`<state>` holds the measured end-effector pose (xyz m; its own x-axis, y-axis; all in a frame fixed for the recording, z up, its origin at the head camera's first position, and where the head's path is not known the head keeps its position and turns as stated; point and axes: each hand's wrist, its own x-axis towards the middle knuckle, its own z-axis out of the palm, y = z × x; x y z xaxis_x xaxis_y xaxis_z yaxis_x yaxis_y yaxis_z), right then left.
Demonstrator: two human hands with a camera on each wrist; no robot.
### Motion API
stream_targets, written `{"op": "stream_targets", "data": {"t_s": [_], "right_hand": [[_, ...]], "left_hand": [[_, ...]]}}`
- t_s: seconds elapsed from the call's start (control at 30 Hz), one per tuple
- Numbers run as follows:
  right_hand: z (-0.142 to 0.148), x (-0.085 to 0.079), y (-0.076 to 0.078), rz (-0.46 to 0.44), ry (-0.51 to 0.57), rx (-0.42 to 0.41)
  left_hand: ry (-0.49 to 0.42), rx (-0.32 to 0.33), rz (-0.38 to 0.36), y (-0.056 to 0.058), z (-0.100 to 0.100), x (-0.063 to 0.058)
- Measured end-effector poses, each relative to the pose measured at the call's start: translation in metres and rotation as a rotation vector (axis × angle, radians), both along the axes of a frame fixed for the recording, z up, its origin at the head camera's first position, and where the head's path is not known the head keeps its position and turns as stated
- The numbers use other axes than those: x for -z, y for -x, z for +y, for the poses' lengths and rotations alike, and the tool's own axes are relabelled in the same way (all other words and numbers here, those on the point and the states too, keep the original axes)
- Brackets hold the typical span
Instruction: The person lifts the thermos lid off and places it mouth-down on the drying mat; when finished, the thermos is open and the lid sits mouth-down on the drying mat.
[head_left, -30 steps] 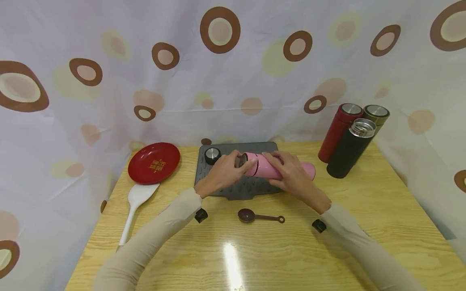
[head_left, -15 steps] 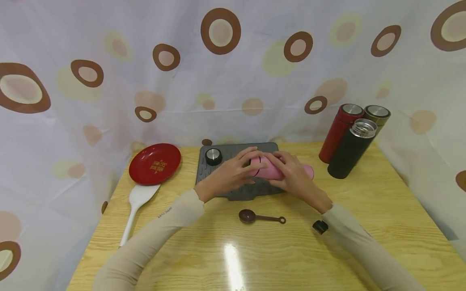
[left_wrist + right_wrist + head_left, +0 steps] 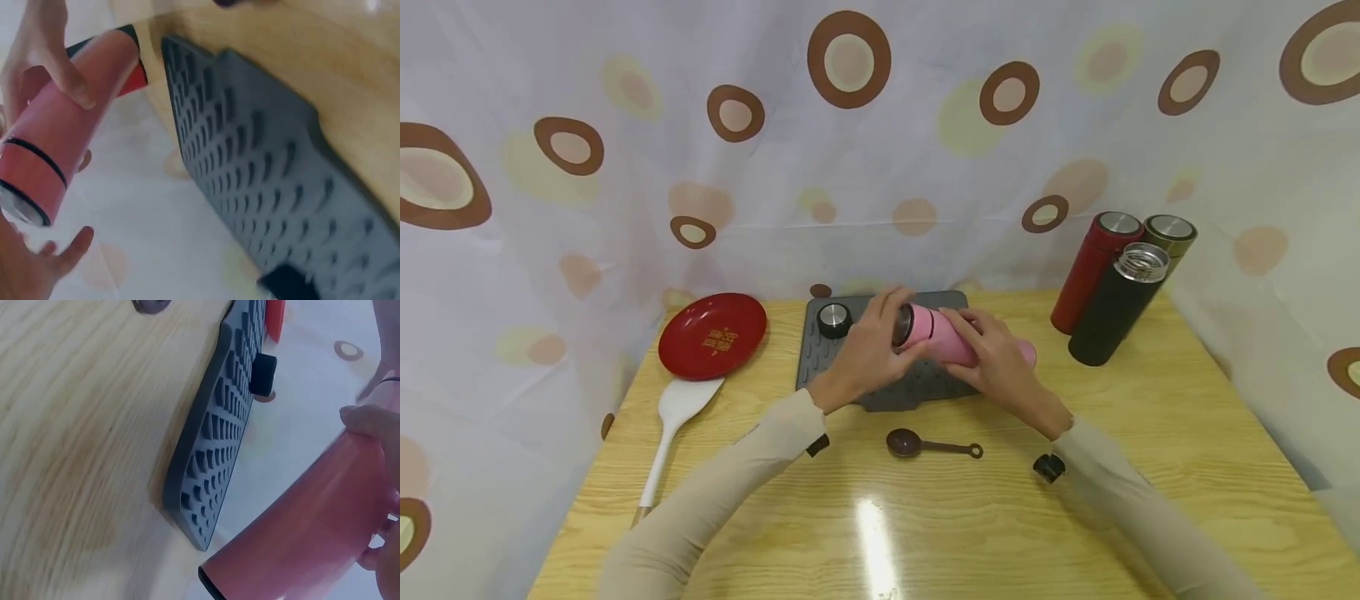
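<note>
Where the pink bottle (image 3: 953, 340) is held: tilted above the mat (image 3: 917, 387), clamped in the grip of the right hand (image 3: 1000, 358).
Banded end: flanked by the left hand (image 3: 867, 346), grip spread apart; contact cannot be told.
Mat: a black cap (image 3: 834, 320) is set near its far left corner; a brown spoon (image 3: 906, 443) is laid before its near edge.
Worktop (image 3: 1000, 517), far right corner: red (image 3: 1084, 282) and black (image 3: 1112, 312) flasks are grouped.

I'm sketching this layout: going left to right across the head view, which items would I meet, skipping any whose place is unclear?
Red plate, black-and-silver cap, pink bottle, red bottle, olive-gold bottle.
</note>
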<state>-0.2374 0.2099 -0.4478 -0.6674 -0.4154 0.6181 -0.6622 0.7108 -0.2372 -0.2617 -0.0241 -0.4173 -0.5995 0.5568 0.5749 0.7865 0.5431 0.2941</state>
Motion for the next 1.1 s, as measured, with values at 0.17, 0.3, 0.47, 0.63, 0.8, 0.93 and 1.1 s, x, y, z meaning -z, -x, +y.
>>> {"op": "stream_targets", "data": {"t_s": [0.17, 0.3, 0.47, 0.63, 0.8, 0.93, 1.1], "right_hand": [[0.009, -0.004, 0.002, -0.026, 0.018, 0.012], [0.014, -0.009, 0.002, -0.047, -0.010, -0.022], [0.015, -0.010, 0.001, -0.005, -0.040, -0.063], [0.010, -0.009, 0.001, 0.061, -0.042, -0.065], [0.011, -0.005, 0.003, 0.029, -0.031, -0.041], [0.018, -0.004, 0.002, -0.010, -0.006, -0.012], [0.021, -0.006, 0.002, -0.014, -0.031, -0.051]], "left_hand": [[0.286, 0.146, 0.285, 0.002, -0.013, -0.004], [0.359, 0.196, 0.385, 0.002, -0.022, -0.010], [0.226, 0.226, 0.207, -0.001, -0.021, -0.016], [0.049, 0.053, -0.220, -0.006, -0.014, -0.018], [0.142, 0.045, -0.232, -0.002, -0.014, -0.017], [0.286, 0.192, 0.110, 0.004, -0.017, -0.010], [0.255, 0.270, 0.210, 0.006, -0.016, -0.007]]}}
